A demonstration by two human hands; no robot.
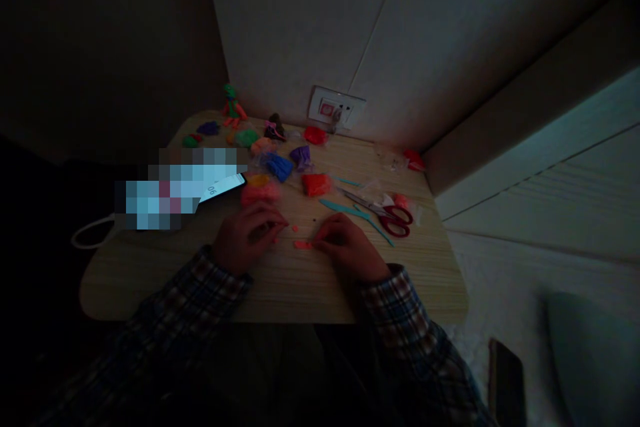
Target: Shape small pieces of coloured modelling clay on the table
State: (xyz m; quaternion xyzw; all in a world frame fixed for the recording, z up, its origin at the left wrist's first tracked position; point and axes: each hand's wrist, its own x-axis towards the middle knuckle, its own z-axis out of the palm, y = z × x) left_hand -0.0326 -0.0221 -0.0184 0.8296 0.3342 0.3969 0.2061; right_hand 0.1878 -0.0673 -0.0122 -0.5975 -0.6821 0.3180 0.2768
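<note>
A short flat strip of pink modelling clay (pixel 303 245) lies on the wooden table in front of me. My right hand (pixel 353 245) is closed in a pinch, its fingertips at the strip's right end. To the left, my left hand (pixel 247 233) has thumb and fingers curled together; what they hold, if anything, is too small and dark to make out. Between the hands lies a small pink clay bit (pixel 295 228), and another pink crumb (pixel 275 240) shows under the left thumb. A bag of pink clay (pixel 261 193) sits just behind my left hand.
Red-handled scissors (pixel 395 219) and turquoise clay tools (pixel 345 208) lie right of centre. Bags of blue clay (pixel 279 167) and red clay (pixel 316 185) stand farther back, near a green-and-orange clay figure (pixel 231 107). At left is a lit phone (pixel 225 188). A wall socket (pixel 336 109) is behind.
</note>
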